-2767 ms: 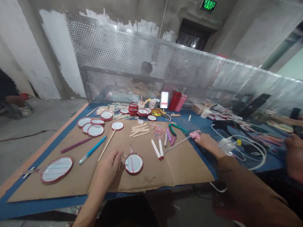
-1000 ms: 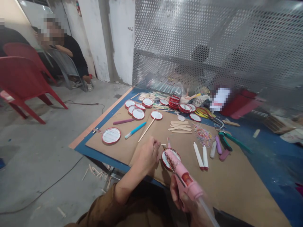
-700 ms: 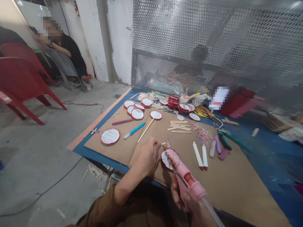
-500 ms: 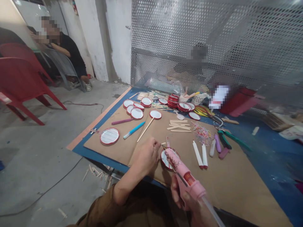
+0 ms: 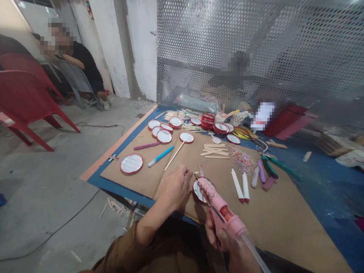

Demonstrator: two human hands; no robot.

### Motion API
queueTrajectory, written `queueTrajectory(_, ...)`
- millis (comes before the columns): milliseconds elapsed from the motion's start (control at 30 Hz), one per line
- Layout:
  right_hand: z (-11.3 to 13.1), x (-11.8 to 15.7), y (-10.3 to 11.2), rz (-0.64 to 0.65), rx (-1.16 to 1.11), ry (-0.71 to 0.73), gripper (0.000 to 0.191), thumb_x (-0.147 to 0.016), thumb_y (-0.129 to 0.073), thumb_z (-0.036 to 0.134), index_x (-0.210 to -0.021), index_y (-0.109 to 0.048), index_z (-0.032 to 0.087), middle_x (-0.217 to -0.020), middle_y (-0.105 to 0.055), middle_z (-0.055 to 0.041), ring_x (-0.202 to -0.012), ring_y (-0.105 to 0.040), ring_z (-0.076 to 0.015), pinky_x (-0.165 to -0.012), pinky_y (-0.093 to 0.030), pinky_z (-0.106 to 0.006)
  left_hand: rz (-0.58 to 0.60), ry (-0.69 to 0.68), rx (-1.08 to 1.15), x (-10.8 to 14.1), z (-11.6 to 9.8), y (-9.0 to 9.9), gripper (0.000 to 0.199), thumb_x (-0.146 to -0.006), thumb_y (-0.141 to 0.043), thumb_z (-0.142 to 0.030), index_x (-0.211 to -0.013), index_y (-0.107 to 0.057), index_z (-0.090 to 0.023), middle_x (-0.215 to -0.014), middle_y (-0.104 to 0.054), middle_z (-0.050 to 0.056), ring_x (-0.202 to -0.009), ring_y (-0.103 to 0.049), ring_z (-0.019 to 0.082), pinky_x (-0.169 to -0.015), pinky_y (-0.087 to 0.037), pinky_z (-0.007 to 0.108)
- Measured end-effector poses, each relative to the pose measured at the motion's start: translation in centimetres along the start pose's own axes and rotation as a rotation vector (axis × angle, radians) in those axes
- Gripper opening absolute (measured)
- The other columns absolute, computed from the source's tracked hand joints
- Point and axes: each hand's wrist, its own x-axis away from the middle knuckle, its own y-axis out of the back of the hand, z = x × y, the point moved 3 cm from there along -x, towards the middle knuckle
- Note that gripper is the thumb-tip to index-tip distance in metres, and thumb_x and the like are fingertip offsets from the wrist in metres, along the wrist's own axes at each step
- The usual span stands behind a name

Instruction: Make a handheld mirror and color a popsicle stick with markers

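Note:
My right hand (image 5: 216, 236) grips a pink hot glue gun (image 5: 226, 214), its nozzle pressed down over a red-rimmed round mirror lid (image 5: 198, 191) lying on brown cardboard (image 5: 264, 231). A pink strip (image 5: 201, 170) sticks out from the lid's far edge. Just left of the nozzle, my left hand (image 5: 174, 188) pinches a thin pale sliver (image 5: 196, 175) between its fingertips. The gun hides most of the lid.
Finished lids on sticks (image 5: 186, 138), craft sticks (image 5: 214, 151), white glue sticks (image 5: 237, 185) and green pliers (image 5: 269, 167) lie on the blue table (image 5: 321, 197). A perforated metal screen (image 5: 227, 57) stands behind it. A seated person (image 5: 85, 64) and red chairs (image 5: 25, 94) are left.
Since the oldest frame, my view has swung left and the glue gun has come from the right to the lid. Over the last second, both hands have stayed almost still.

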Motion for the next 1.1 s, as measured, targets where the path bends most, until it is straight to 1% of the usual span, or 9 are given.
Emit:
queueTrajectory(100,0.07,0.10,-0.12,-0.013,-0.007,-0.003,0.053,-0.054,-0.082,0.059,-0.082,-0.069,0.016,-0.055,-0.057,-0.0007,-0.040,-0.047,-0.0090,-0.037,-0.035,-0.019,0.010,0.003,0.035,-0.02,0.04,0.04,0.023,-0.097,-0.030,-0.029,-0.075,-0.036,-0.025,-0.053,-0.048,-0.004,-0.054,-0.051,0.018,-0.064,-0.036,0.030)
queueTrajectory(267,0.72,0.52,-0.58,-0.100,0.026,0.027,0.048,-0.060,-0.080,0.056,-0.085,-0.069,0.017,-0.063,-0.060,-0.0022,-0.042,-0.049,-0.0081,-0.039,-0.036,-0.018,-0.007,-0.008,0.083,-0.15,0.18,0.07,0.023,-0.097,-0.029,-0.033,-0.077,-0.038,-0.025,-0.053,-0.048,-0.004,-0.053,-0.050,0.018,-0.064,-0.036,0.029)
queueTrajectory(333,0.69,0.40,-0.61,-0.088,0.034,0.026,0.047,-0.059,-0.081,0.056,-0.083,-0.068,0.017,-0.063,-0.060,-0.0020,-0.041,-0.047,-0.0075,-0.038,-0.036,-0.018,-0.005,-0.011,0.086,-0.21,0.31,-0.09,0.023,-0.097,-0.029,-0.033,-0.078,-0.038,-0.025,-0.053,-0.048,-0.004,-0.053,-0.050,0.018,-0.063,-0.036,0.029)
queueTrajectory(467,0.23,0.01,-0.30,-0.025,0.037,0.019,0.053,-0.056,-0.080,0.061,-0.080,-0.067,0.016,-0.059,-0.058,-0.0013,-0.038,-0.045,-0.0087,-0.035,-0.033,-0.020,0.004,-0.001,0.085,-0.25,0.43,-0.29,0.022,-0.097,-0.028,-0.033,-0.079,-0.038,-0.025,-0.053,-0.047,-0.005,-0.051,-0.049,0.017,-0.061,-0.036,0.029)
queueTrajectory(633,0.22,0.14,-0.05,-0.036,0.075,0.037,0.049,-0.062,-0.078,0.060,-0.084,-0.067,0.017,-0.050,-0.052,0.0020,-0.041,-0.046,-0.0100,-0.039,-0.037,-0.021,0.001,0.001,0.047,-0.17,0.07,0.04,0.022,-0.097,-0.030,-0.030,-0.077,-0.038,-0.025,-0.055,-0.048,-0.004,-0.054,-0.051,0.018,-0.064,-0.037,0.029)
queueTrajectory(767,0.41,0.26,-0.17,-0.023,0.076,0.039,0.049,-0.061,-0.079,0.061,-0.081,-0.066,0.018,-0.050,-0.052,0.0020,-0.040,-0.045,-0.0091,-0.039,-0.037,-0.021,0.009,0.004,0.017,-0.14,-0.21,0.19,0.022,-0.096,-0.031,-0.029,-0.075,-0.037,-0.025,-0.056,-0.049,-0.003,-0.058,-0.053,0.019,-0.065,-0.036,0.029)
queueTrajectory(900,0.53,0.41,-0.22,-0.037,0.061,0.046,0.050,-0.061,-0.078,0.062,-0.082,-0.066,0.018,-0.051,-0.052,0.0022,-0.041,-0.045,-0.0088,-0.040,-0.036,-0.020,0.008,-0.005,0.000,-0.10,-0.32,0.14,0.025,-0.096,-0.031,-0.028,-0.072,-0.035,-0.026,-0.056,-0.050,-0.002,-0.059,-0.053,0.019,-0.067,-0.037,0.030)
queueTrajectory(1100,0.66,0.28,-0.42,-0.041,0.069,0.059,0.051,-0.060,-0.079,0.062,-0.082,-0.066,0.017,-0.051,-0.052,0.0025,-0.040,-0.045,-0.0100,-0.039,-0.034,-0.022,0.001,-0.007,0.022,-0.07,-0.15,0.10,0.022,-0.096,-0.030,-0.029,-0.075,-0.035,-0.026,-0.055,-0.049,-0.002,-0.058,-0.052,0.020,-0.065,-0.037,0.030)
